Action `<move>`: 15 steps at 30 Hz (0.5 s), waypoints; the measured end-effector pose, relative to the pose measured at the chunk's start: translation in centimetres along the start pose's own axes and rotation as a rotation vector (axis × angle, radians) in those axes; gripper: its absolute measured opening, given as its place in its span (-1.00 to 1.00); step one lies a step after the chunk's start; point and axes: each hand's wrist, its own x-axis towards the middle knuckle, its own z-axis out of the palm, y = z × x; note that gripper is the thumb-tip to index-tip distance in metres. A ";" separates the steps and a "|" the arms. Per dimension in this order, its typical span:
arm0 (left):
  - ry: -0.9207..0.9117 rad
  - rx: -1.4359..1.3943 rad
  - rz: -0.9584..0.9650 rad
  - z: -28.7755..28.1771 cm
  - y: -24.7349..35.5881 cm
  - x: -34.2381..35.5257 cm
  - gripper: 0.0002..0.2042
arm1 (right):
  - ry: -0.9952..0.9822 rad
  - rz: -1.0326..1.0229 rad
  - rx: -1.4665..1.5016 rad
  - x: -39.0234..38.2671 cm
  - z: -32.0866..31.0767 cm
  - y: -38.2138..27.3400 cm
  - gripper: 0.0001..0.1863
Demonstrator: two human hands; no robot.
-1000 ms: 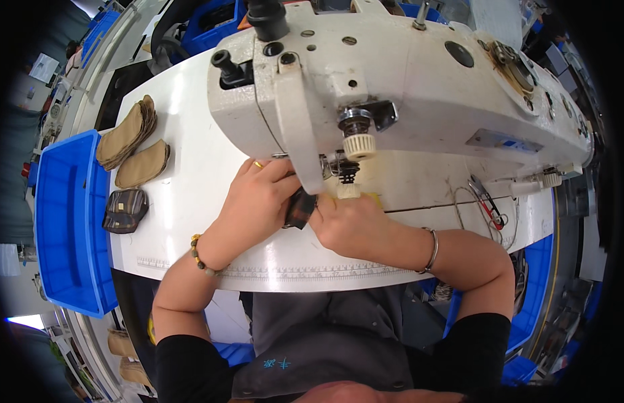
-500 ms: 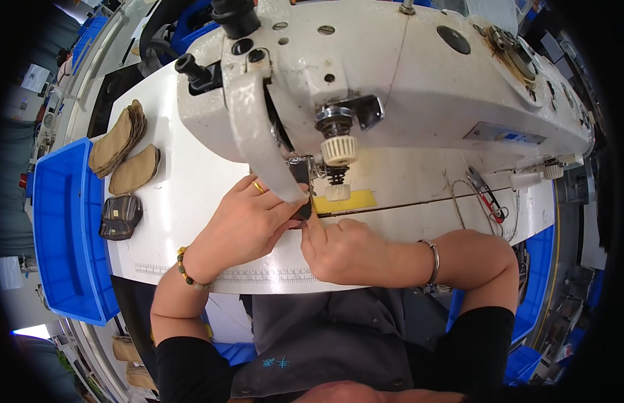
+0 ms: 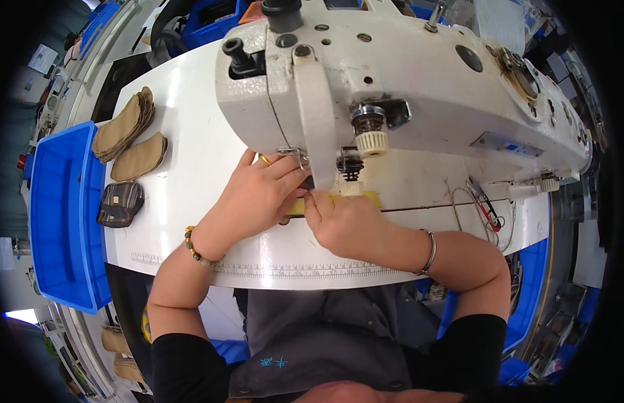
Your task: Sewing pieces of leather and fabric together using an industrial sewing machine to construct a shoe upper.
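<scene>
My left hand (image 3: 261, 191), with a gold ring and a beaded bracelet, lies beside the presser foot area of a white sewing machine (image 3: 419, 87). Its fingers close over a small dark piece (image 3: 309, 183), probably fabric, of which only a sliver shows. From the right, my right hand (image 3: 349, 223), wearing a metal bangle, has its thumb and forefinger pinched at the near edge of that same piece. Both hands' fingertips almost meet. The needle is hidden behind the machine's pale lever (image 3: 315, 121). Under the hands is a yellow strip (image 3: 371, 198) on the table.
Tan fabric pieces (image 3: 127, 127) lie stacked at the left, near a dark striped pouch (image 3: 120, 203). A blue bin (image 3: 65, 221) stands off the table's left edge. Thread snips (image 3: 485, 205) and loose cord lie at the right. A ruler scale (image 3: 305, 271) runs along the near edge.
The whole view has shifted, putting the machine farther right in the picture. Less of the dark piece shows between my hands. My right forefinger, stretched out before, is now bent into a pinch.
</scene>
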 end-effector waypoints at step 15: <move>0.359 0.104 -0.160 -0.2 0.3 -0.2 -0.66 | 0.147 0.421 0.219 1.0 0.7 3.2 -0.85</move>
